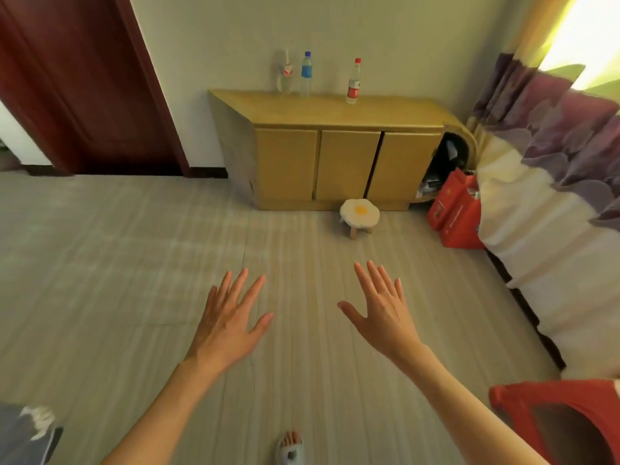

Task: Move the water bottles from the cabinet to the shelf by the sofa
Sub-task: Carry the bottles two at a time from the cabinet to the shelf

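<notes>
Tiled floor (134,263): three water bottles (306,73) stand on cabinet (335,112), well beyond both hands; left hand (228,323) and right hand (382,317) spread, holding nothing.

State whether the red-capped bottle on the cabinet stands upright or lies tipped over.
Upright. The red-capped bottle stands on its base on the cabinet top, cap uppermost, apart from the two other bottles to its left.

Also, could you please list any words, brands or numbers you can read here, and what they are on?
None can be read.
Red-label bottle: label print blurred.
Blue-label bottle: blurred.
Clear bottle: label blurred.
Red bags: pale marks, too small.
</notes>
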`<state>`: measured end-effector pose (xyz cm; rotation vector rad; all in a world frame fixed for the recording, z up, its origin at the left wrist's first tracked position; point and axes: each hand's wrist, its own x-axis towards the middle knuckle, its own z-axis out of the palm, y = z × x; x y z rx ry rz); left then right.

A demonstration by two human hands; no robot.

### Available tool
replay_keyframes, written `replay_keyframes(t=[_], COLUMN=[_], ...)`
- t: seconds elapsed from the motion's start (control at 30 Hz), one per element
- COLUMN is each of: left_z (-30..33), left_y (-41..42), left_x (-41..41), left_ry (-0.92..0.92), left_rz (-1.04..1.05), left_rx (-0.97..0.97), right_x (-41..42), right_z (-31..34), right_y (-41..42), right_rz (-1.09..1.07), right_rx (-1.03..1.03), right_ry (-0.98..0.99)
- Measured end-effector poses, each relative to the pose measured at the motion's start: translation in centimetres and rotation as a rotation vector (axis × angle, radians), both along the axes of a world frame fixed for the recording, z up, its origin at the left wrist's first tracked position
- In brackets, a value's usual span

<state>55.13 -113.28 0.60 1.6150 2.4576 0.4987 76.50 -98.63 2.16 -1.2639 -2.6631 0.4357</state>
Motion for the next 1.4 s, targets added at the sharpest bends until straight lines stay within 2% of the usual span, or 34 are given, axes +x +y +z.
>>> replay_keyframes(t=[0.17, 0.4, 0.5, 0.7, 0.83, 1.07, 1.4], left_z=[2.2, -0.7, -1.1, 2.2, 2.5, -0.6, 0.1], left_y=[11.0, 23.5, 30.5, 44.6, 51.5, 62.4, 82.6], left_x=[-7.0, -13.5, -17.3, -24.0, -27.8, -35.7, -50.5], left_ry=[0.018, -0.039, -0.044, -0.038, -0.051, -0.097, -0.065], left_rz=[-0.015, -0.026, 0.017, 0.031, 0.031, 0.027, 0.008], left_rx=[0.03, -0.051, -0.017, 0.05, 0.053, -0.051, 0.004], right_x=[-7.1, -15.3, -19.3, -26.8, -31.0, -38.4, -51.1], right_z=[1.5, -0.2, -0.6, 2.1, 2.3, -0.5, 0.7], right_y=[10.2, 24.2, 31.9, 46.0, 52.9, 64.2, 82.7], right_rz=[-0.014, 0.007, 0.032, 0.051, 0.073, 0.066, -0.003], right_rx=[0.015, -0.015, -0.008, 0.017, 0.0, -0.065, -0.076], right_ry=[0.003, -0.002, 0.019, 0.094, 0.09, 0.031, 0.088])
